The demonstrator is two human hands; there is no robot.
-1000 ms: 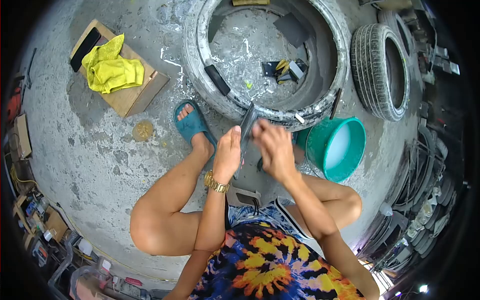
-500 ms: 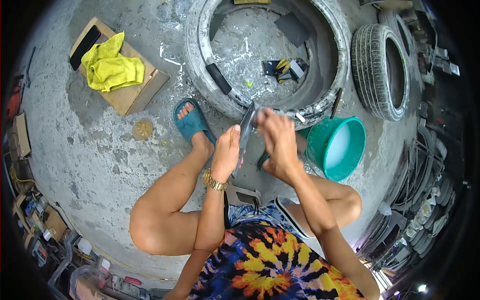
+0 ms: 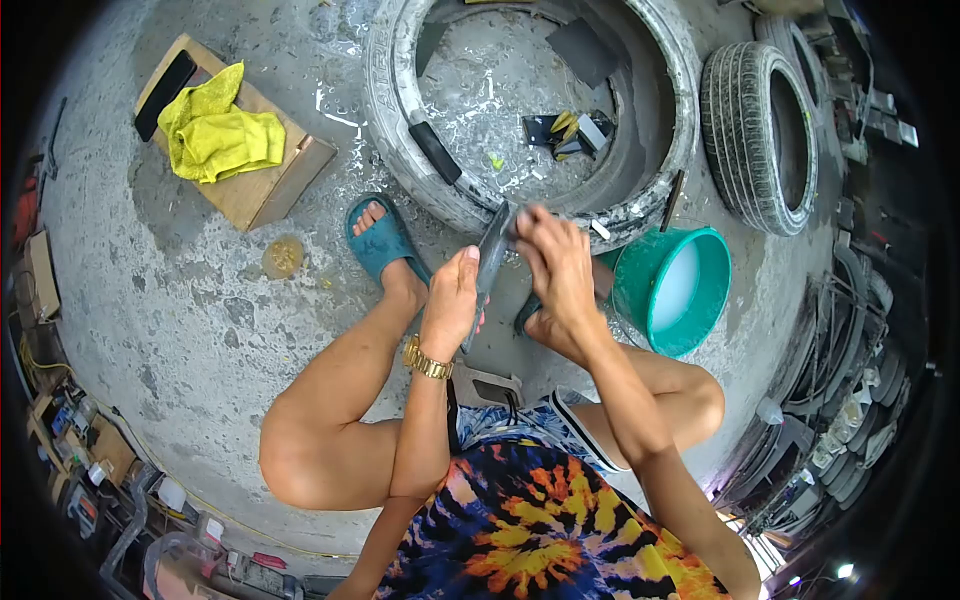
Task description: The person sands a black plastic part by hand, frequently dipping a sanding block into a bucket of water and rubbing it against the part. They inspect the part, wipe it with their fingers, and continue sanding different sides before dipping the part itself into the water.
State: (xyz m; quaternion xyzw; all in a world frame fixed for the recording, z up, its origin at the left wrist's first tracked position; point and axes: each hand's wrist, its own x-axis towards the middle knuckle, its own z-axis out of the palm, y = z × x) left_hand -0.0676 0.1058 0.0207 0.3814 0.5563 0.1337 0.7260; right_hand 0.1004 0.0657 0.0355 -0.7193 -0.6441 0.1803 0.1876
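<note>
My left hand (image 3: 452,305) is wrapped round a dark, flat, long piece (image 3: 490,262), held on edge between my knees, its far end near the rim of a big tire (image 3: 400,150). At that far end, my right hand (image 3: 556,258) has bent fingers pressed together against the piece; the fingertips are blurred, and whatever they may pinch is hidden. A gold watch (image 3: 428,360) is on my left wrist.
A green bucket (image 3: 718,290) of whitish liquid stands right of my right hand. A wooden box (image 3: 270,190) with a yellow cloth (image 3: 215,130) and a phone (image 3: 165,95) is at the upper left. Another tire (image 3: 735,140) lies at the right; dark pieces lie inside the big tire.
My right hand's fingers have shifted slightly at the far end of the dark piece. My left hand keeps its hold. The whole view has moved very little.
</note>
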